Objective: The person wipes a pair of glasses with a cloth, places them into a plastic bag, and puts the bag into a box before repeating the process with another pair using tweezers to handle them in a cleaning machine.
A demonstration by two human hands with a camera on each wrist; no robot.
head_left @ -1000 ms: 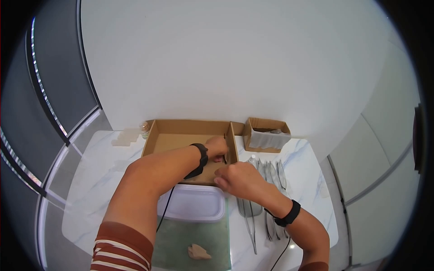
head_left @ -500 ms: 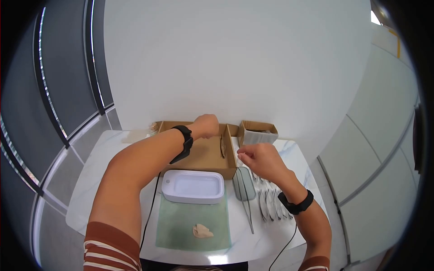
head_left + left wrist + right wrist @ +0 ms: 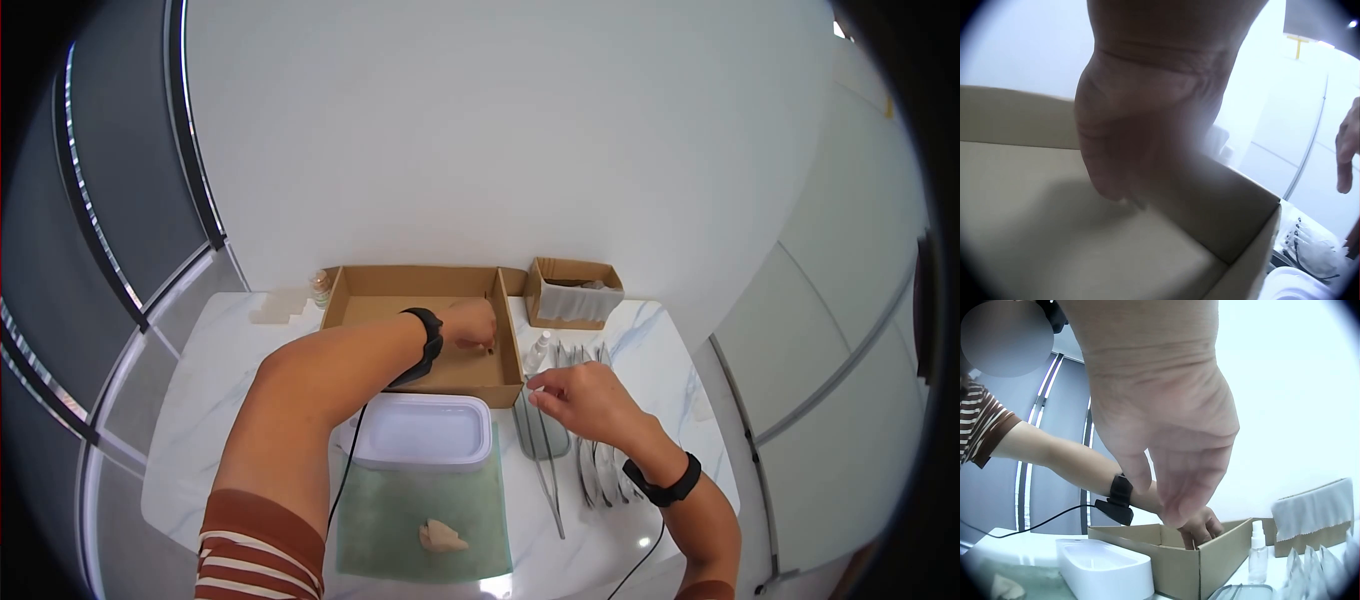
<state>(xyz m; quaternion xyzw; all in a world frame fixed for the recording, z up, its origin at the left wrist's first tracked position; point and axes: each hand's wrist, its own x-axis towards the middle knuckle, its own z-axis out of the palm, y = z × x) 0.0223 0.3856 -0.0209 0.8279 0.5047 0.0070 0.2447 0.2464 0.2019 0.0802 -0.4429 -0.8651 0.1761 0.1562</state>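
My left hand (image 3: pixel 470 325) reaches down inside the shallow cardboard box (image 3: pixel 400 374), close to its right wall. By its fingertips is a small dark item (image 3: pixel 490 350), mostly covered by the hand; whether the fingers grip it is unclear. In the left wrist view a short grey end (image 3: pixel 1138 204) shows just below the fingers. My right hand (image 3: pixel 585 398) hovers outside the box's front right corner, fingers loosely bent and holding nothing. The right wrist view shows a gap between its thumb and fingers.
A white tray (image 3: pixel 420 462) stands before the box, above a green mat (image 3: pixel 390 530) with a beige piece (image 3: pixel 440 536). To the right are a spray bottle (image 3: pixel 538 352), long tweezers (image 3: pixel 555 500), several packets (image 3: pixel 600 475) and a small carton (image 3: pixel 572 310).
My left hand lifted off the dark item towards the box's back, then came down again by the right wall. My right hand drew slightly away from the box. The head view shifted too.
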